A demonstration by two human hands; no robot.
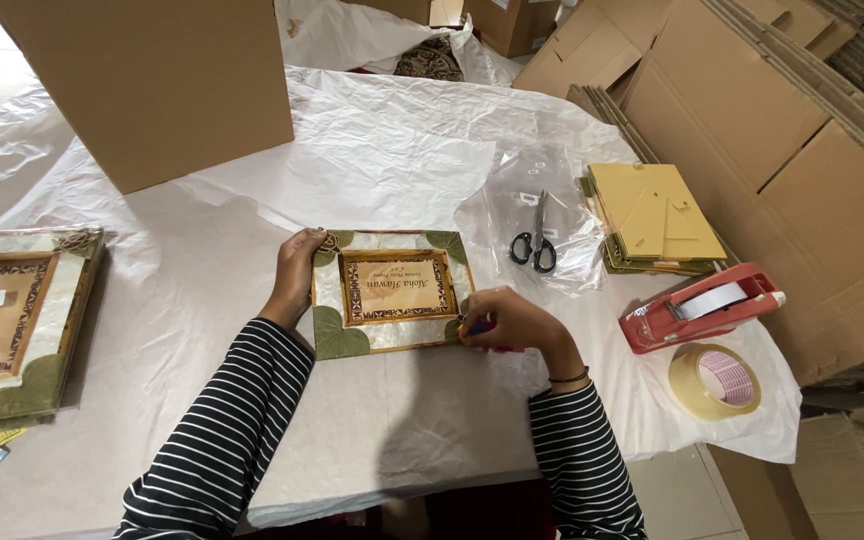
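A decorated picture frame (392,292) with green leaf corners is lying flat on the paper-covered table (202,260), right in front of the person. The left hand (297,272) is gripping the frame's upper left edge, fingers curled over the rim. The right hand (507,320) is resting closed at the frame's lower right corner, pinching something small and reddish, possibly a marker; it is mostly hidden. Black-handled scissors (534,243) are lying on clear plastic to the right, near a red tape dispenser (697,308) and a tape roll (715,381).
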